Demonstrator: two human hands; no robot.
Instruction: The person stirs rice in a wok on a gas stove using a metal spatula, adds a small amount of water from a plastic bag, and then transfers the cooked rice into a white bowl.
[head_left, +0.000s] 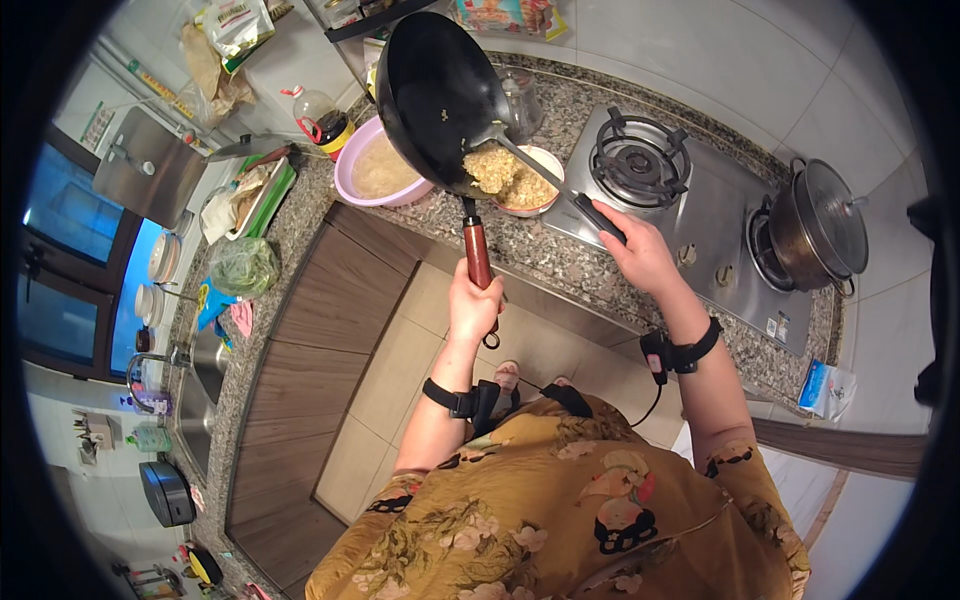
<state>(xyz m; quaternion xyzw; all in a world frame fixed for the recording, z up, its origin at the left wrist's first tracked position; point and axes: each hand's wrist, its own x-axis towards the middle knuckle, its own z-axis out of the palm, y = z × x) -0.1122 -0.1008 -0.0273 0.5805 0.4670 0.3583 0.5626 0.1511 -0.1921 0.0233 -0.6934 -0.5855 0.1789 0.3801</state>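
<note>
My left hand (475, 301) is closed around the reddish wooden handle of a black wok (431, 90), which is tilted over the counter. My right hand (637, 244) grips the black handle of a metal spatula (541, 171); its blade is at the wok's lower rim. A clump of yellowish crumbly food (491, 169) lies at that rim, above a white bowl with a red edge (534, 211). The bowl holds more of the same food. Left of it, partly behind the wok, a pink plastic basin (346, 169) holds cloudy liquid.
A gas stove (705, 202) with a bare front-left burner (637, 156) is at the right, a lidded pot (817, 225) on its other burner. A glass jar (525, 101) stands behind the bowl. A sauce bottle (319, 120), green tray (270, 202) and bagged greens (244, 268) are at the left.
</note>
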